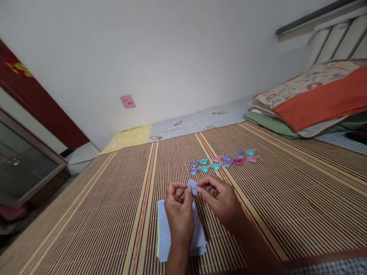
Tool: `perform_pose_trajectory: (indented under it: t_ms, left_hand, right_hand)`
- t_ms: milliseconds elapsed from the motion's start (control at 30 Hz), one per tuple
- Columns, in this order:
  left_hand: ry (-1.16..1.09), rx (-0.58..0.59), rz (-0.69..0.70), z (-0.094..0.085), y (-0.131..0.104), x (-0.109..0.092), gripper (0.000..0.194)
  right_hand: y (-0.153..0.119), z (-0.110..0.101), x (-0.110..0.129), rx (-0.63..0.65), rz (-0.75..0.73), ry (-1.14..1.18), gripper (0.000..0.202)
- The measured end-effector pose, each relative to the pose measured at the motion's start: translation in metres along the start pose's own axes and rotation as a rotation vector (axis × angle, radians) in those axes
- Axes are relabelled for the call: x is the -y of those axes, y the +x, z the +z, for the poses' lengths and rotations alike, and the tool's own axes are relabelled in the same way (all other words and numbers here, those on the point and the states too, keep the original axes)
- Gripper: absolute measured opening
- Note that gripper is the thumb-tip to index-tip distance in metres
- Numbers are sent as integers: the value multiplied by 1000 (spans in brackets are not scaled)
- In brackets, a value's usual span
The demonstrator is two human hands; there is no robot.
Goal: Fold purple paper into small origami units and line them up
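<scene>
A small piece of folded lavender paper [192,185] is pinched between both hands, just above the striped mat. My left hand [180,206] is closed, with thumb and fingertips on the paper's left side. From the right, my right hand [219,194] grips the other edge between thumb and forefinger. Under my left hand and wrist lies a stack of coloured paper sheets [164,233], a pale blue one on top, partly hidden by the arm. Beyond the hands, several small folded paper shapes [216,166] in teal, pink and lavender stand in two rows.
The striped bamboo mat [114,206] spans the bed. At the right back are folded bedding and an orange-edged cushion [315,95]. A pink note [127,101] sticks to the white wall. A glass-paned cabinet [25,160] stands at the left.
</scene>
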State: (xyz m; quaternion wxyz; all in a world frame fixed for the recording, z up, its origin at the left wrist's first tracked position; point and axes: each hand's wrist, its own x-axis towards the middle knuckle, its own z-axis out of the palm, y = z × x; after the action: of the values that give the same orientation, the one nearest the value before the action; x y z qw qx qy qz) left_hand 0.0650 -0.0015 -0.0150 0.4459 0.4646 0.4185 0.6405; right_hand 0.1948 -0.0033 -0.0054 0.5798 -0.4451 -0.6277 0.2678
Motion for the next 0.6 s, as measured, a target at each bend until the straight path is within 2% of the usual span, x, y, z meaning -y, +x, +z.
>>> perform_pose_trajectory:
  t_ms: [200,433,600]
  left_hand:
    - [63,-53,70,6,-5,-4,20]
    - [187,-74,141,6,-8,-2,13]
    - [299,-76,206,4,-9,0,7]
  right_hand:
    - [-3,7,-5,-45,76,18,11]
    - [-2,13,-10,-110,168,157,10]
    - [-1,10,-11,-7,218,230,12]
